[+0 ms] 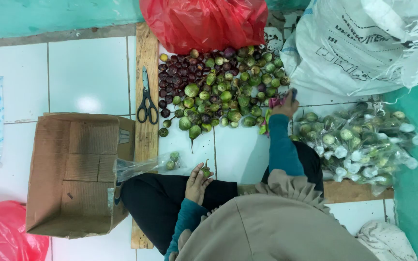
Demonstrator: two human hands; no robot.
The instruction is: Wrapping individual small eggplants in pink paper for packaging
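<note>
the left hand (197,183) grips a small green fruit (205,170) over the lap beside a clear plastic bag (143,166) – the right hand (285,104) closes on something pink at the pile of green and purple fruits (218,87) on the white tiled floor (88,72), scissors (146,99) lying beside that pile.

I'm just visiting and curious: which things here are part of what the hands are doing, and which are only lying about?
In use:
left hand holding a small green fruit
right hand at the fruit pile
clear bag
filled bags

Lying about:
scissors
cardboard box
red bag
white sack
</note>
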